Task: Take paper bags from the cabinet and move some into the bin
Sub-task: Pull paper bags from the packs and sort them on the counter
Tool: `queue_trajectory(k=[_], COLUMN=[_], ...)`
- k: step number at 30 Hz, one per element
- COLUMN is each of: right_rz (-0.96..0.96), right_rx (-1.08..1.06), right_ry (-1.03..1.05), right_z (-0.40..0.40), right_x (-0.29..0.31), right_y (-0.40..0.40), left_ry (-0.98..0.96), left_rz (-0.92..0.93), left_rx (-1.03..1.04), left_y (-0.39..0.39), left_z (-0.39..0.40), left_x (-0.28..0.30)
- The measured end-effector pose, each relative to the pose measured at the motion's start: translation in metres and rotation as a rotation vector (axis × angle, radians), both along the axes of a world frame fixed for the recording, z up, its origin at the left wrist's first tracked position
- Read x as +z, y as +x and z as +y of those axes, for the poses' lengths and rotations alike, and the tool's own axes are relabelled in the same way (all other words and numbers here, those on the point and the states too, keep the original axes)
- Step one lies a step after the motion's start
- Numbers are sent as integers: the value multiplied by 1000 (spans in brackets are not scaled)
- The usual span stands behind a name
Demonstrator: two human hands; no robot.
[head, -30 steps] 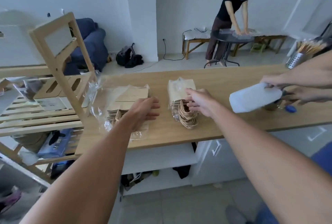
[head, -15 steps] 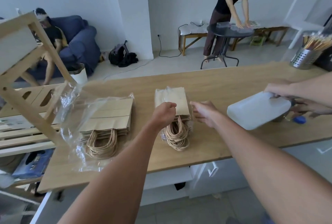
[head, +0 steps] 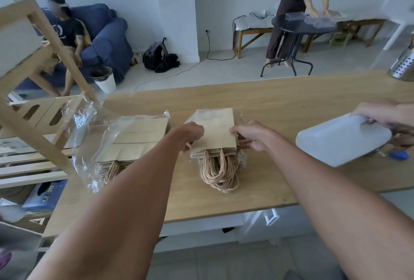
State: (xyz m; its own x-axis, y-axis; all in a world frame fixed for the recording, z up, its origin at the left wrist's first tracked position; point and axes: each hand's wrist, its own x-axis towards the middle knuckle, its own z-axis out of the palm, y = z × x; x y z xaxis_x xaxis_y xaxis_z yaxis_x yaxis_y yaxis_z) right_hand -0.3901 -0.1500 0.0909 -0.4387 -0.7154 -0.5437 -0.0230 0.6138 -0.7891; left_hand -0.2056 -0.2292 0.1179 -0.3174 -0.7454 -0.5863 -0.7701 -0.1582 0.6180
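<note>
Head view: left hand (head: 190, 135) and right hand (head: 251, 136) clamped on paper bag stack (head: 216, 132) edges.

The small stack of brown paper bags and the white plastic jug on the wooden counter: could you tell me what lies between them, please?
Only the person's right hand, gripping the small stack of brown paper bags; bare wooden counter reaches the white plastic jug, in the head view.

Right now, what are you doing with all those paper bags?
A person is gripping a small stack of paper bags on the wooden counter, left hand and right hand on either side. Another stack in clear plastic lies to the left. Someone else's hand holds a white jug on the right.
</note>
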Motion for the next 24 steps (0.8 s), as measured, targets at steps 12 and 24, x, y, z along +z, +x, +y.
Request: queue_trajectory(k=[12,24], right_rz=[-119,-313], right_rx=[-29,-66], right_ry=[-14,-30], right_z=[1,14], right_x=[10,29], right_y=[-9,-9], left_ry=[169,359], left_rz=[198,429], left_rx=[189,345], left_y=[-1,4], left_z=[-10,-1], left_x=[3,14])
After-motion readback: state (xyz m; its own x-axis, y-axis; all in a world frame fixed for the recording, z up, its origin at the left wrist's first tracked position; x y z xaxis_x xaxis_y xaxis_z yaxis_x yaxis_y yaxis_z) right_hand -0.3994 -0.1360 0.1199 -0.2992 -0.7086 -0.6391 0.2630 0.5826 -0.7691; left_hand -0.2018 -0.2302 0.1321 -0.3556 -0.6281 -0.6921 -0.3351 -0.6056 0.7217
